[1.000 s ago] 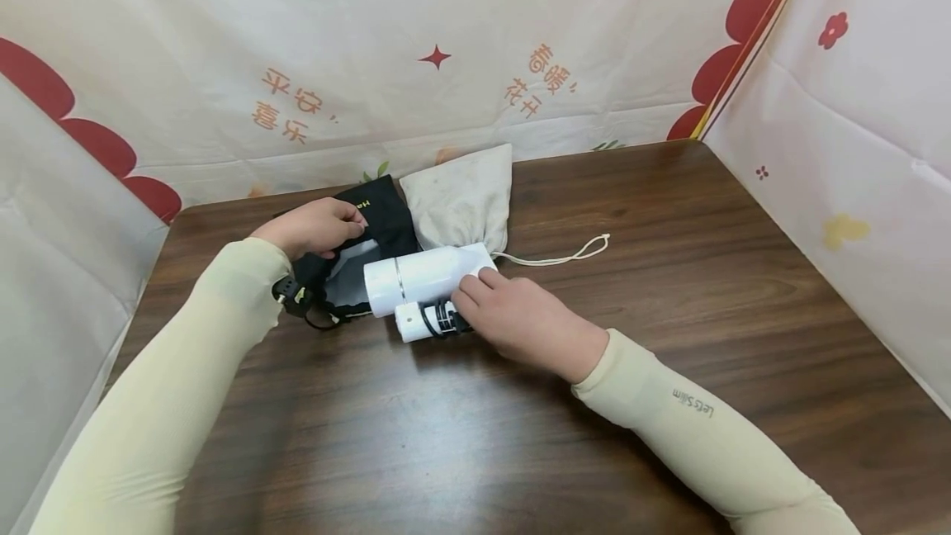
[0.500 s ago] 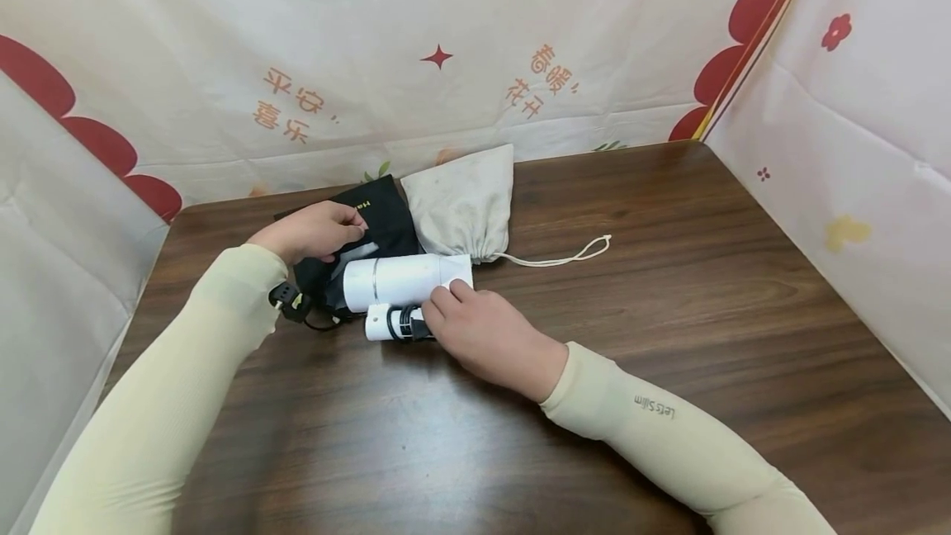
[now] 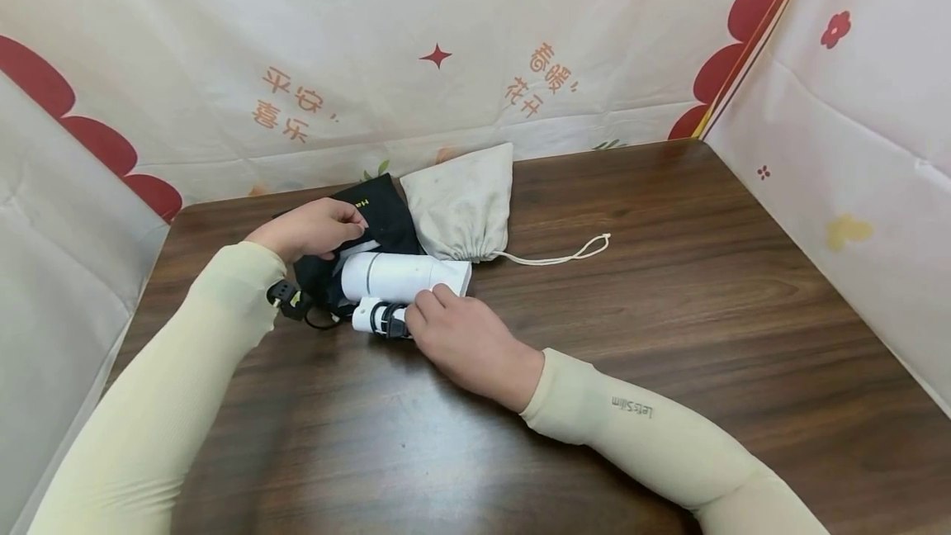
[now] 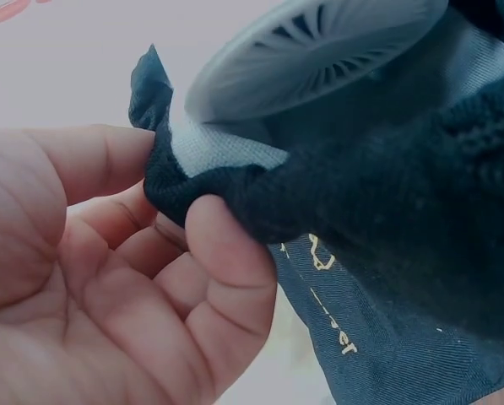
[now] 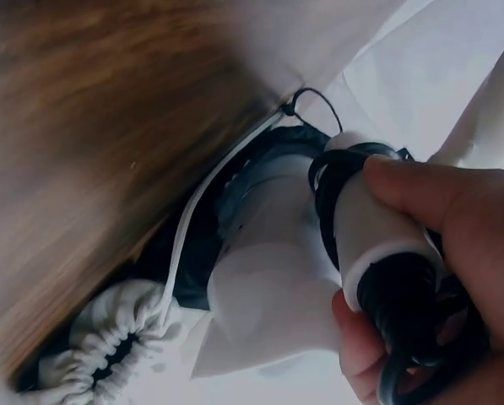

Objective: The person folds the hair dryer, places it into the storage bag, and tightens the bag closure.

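A white hair dryer (image 3: 401, 277) lies on its side, its folded handle wound with black cord (image 5: 327, 190). My right hand (image 3: 470, 345) grips that handle (image 5: 376, 221), thumb on one side and fingers on the other. The dryer's vented rear end (image 4: 319, 51) is inside the mouth of a black drawstring bag (image 3: 390, 217), which has yellow lettering and a grey lining. With thumb and fingers, my left hand (image 3: 308, 229) pinches the bag's rim (image 4: 171, 181) and holds it up. The nozzle end points right, outside the bag.
Beside the black bag lies a pale cloth drawstring bag (image 3: 468, 209), its white cord (image 3: 557, 261) looped out to the right. A black cord with a toggle (image 3: 290, 300) hangs near my left wrist. Behind the brown table (image 3: 669, 271) stands a printed white curtain (image 3: 446, 7).
My right hand has moved left with the hair dryer, and its rear end has gone into the black bag's mouth. My left hand has stayed nearly still on the rim.
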{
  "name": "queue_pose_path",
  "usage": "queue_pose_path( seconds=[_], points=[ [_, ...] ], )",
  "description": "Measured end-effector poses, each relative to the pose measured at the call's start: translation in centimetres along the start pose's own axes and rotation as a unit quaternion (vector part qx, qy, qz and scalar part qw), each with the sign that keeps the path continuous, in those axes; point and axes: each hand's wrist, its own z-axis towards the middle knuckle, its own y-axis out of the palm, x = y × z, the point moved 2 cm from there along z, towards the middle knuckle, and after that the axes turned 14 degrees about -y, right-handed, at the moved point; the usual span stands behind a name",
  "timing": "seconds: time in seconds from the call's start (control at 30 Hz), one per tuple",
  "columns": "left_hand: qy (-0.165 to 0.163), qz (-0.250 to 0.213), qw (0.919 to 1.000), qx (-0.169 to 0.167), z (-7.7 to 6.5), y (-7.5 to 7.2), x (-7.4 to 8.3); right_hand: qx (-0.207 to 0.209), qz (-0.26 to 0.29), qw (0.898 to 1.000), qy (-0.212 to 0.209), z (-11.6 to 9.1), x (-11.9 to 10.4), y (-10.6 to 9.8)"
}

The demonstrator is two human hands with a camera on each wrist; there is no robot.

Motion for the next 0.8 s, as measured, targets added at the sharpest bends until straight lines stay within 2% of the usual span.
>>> queue_pose_path(
  seconds=[0.53, 0.8],
  points=[
    [0.006, 0.005, 0.9999, 0.006, -0.2, 0.2, 0.0, -0.010, -0.049, 0.997, 0.066, 2.8, -1.9, 1.6],
    [0.016, 0.002, 0.9999, 0.007, -0.3, 0.3, 0.2, -0.022, -0.071, 0.989, 0.127, 4.8, -2.7, 2.0]
  ],
)
